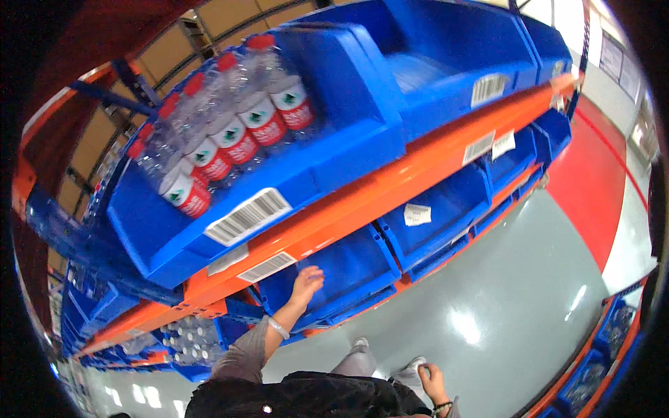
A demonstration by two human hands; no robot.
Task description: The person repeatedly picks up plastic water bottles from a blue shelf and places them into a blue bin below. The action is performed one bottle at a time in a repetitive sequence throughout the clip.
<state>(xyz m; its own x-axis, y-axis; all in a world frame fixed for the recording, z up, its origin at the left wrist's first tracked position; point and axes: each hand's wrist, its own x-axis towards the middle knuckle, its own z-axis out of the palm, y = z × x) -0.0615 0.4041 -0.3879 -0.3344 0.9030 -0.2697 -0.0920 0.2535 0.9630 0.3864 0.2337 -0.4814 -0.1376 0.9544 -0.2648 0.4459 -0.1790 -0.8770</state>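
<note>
My left hand [308, 283], with a pale bracelet at the wrist, reaches forward in front of a lower blue plastic bin [345, 269]. Its fingers are loosely curled and nothing shows in them; whether it touches the bin I cannot tell. Low by my body hangs my right hand [433, 384], a beaded bracelet on its wrist, fingers bent, thumb apart, no object visible in it. Above the left hand, a large blue bin [339, 162] holds a row of clear plastic bottles [230, 133] with red caps and red-and-white labels. Barcode labels [248, 217] mark its front.
An orange shelf beam [366, 209] runs under the upper bins, with a blue rack upright [94, 251] at left. Another upper bin [444, 83] adjoins on the right. White-capped bottles [191, 339] fill a lower-left bin. A second rack [590, 366] stands right, across the grey floor [502, 292].
</note>
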